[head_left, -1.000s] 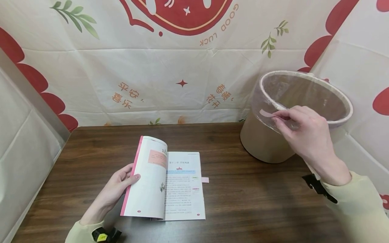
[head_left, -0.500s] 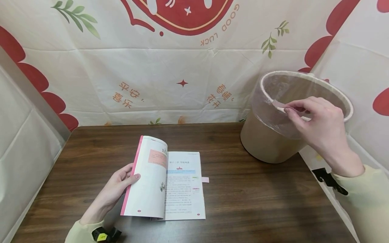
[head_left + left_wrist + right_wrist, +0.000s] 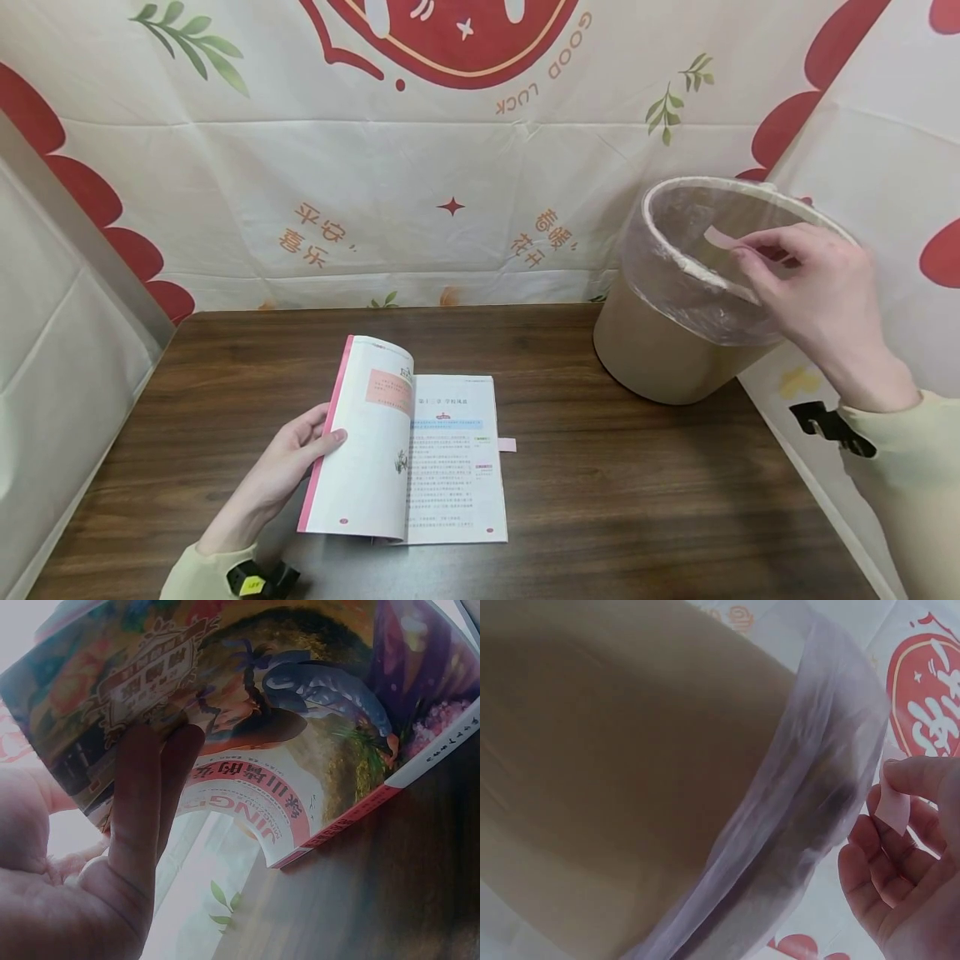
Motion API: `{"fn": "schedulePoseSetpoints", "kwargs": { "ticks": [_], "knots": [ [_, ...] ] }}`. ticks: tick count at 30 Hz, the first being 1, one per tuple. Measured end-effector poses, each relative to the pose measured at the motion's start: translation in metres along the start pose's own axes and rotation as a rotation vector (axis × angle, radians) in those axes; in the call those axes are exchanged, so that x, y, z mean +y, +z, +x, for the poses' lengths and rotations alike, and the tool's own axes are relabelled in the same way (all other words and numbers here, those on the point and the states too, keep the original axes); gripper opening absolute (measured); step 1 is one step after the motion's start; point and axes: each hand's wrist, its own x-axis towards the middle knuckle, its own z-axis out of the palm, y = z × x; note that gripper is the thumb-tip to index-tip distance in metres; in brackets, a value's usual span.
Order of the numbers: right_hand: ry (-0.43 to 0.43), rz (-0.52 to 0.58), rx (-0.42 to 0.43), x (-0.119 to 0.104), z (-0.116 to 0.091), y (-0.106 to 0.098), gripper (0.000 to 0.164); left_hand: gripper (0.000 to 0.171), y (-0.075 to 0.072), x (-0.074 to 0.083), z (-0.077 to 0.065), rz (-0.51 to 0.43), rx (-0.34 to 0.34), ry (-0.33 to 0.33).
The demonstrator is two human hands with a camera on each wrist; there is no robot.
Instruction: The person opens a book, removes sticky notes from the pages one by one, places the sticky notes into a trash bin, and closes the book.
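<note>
Behind the counter's far edge hangs a pale cloth (image 3: 390, 167) printed with red shapes, leaves and lettering. The dark wood-grain counter (image 3: 585, 500) carries a beige bin (image 3: 660, 358) at its far right corner, with a clear plastic bag (image 3: 656, 287) folded over the rim. Left of the counter's middle, well short of its far edge, a book (image 3: 390, 454) is open, its right half flat and its left half raised and curved. The left hand (image 3: 294, 446) grips the raised outer edge, thumb on the page, fingers behind the picture cover. The right hand (image 3: 817, 283) is at the bin's mouth, thumb and forefinger pinching a pale pink paper strip (image 3: 718, 238), which shows against the bin's opening in the head view. A small pink tab (image 3: 507, 445) sticks out from the book's right edge.
</note>
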Motion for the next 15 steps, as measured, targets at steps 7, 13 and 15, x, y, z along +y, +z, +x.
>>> {"fn": "schedulePoseSetpoints", "kwargs": {
  "ticks": [7, 13, 15],
  "knots": [
    [0.031, -0.023, -0.055, 0.01, 0.003, -0.004, 0.015, 0.06, 0.0, 0.0, 0.0, -0.002, 0.004, -0.006],
    [0.12, -0.045, -0.168, 0.018, 0.007, -0.013, 0.016, 0.06, 0.001, 0.001, 0.0, -0.003, -0.002, -0.011],
    [0.123, -0.06, -0.196, 0.02, 0.008, -0.016, 0.016, 0.06, 0.0, 0.001, 0.0, -0.004, -0.004, -0.011]
  ]
}}
